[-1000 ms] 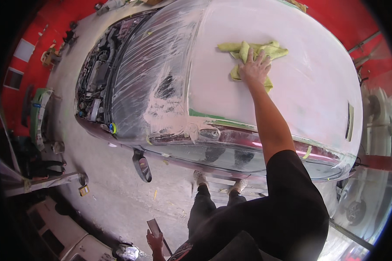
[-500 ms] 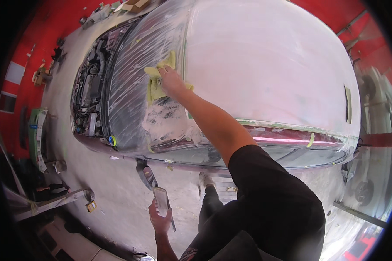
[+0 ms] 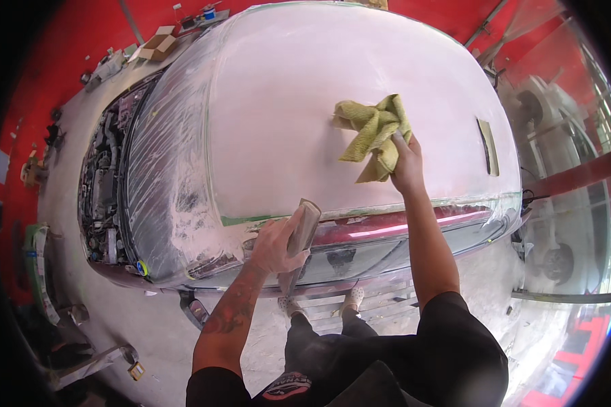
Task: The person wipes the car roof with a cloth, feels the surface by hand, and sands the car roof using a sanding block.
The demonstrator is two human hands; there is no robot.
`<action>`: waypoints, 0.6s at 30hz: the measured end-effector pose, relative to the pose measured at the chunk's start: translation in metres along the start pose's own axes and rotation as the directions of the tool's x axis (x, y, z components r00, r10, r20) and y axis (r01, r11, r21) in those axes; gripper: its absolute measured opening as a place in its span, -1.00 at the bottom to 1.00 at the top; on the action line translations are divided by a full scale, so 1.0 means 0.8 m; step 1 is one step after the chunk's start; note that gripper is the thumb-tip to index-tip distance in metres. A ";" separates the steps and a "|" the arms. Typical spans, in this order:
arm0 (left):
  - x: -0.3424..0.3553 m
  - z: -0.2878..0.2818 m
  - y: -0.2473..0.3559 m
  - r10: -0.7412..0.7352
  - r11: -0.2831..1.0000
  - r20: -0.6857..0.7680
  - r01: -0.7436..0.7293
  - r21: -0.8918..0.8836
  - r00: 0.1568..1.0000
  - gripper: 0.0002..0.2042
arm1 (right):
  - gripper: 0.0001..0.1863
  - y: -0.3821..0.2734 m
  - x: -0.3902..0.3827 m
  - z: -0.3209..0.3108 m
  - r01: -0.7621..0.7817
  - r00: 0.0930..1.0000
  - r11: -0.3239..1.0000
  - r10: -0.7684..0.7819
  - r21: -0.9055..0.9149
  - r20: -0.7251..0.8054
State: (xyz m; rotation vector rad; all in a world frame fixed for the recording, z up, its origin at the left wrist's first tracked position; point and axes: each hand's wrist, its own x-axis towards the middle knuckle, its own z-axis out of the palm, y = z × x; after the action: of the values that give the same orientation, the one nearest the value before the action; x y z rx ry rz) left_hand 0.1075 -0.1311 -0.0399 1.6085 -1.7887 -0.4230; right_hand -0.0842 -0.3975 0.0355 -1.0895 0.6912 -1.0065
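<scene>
My right hand (image 3: 409, 164) grips a crumpled yellow cloth (image 3: 375, 129) over the car roof (image 3: 278, 102), which is coated in pale pinkish-white and edged with green masking tape. Whether the cloth touches the roof is hard to tell. In my left hand (image 3: 273, 245), a long, narrow sanding block (image 3: 306, 225) is held at the near roof edge, tilted up. Dusty clear plastic film (image 3: 159, 169) covers the windshield, with white powder and dark smears at its near corner. Toward the rear of the roof lies a dark narrow strip with a tan edge (image 3: 487, 148).
The engine bay (image 3: 105, 183) is exposed at the left. A side mirror (image 3: 195, 309) juts out on the near side. My feet stand on a slatted platform (image 3: 387, 298). An opened cardboard box (image 3: 158, 43) sits at the far left; another vehicle (image 3: 546, 176) stands behind at the right.
My right hand has lifted the cloth off the windshield film and moved it right, over the roof. My left hand has raised the sanding block from low beside the car to the roof edge.
</scene>
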 end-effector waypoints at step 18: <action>0.044 0.041 -0.032 -0.119 0.975 -0.138 0.089 -0.206 0.983 -0.08 | -0.21 -0.001 0.182 -0.214 -0.523 0.841 -0.165 -0.259 -0.836 -0.475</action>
State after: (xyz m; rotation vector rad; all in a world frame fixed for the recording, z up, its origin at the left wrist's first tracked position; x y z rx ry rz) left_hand 0.1044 -0.1760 -0.0709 1.5545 -1.5054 -0.4992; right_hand -0.1721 -0.5970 -0.0194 -2.0420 2.3521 -0.2579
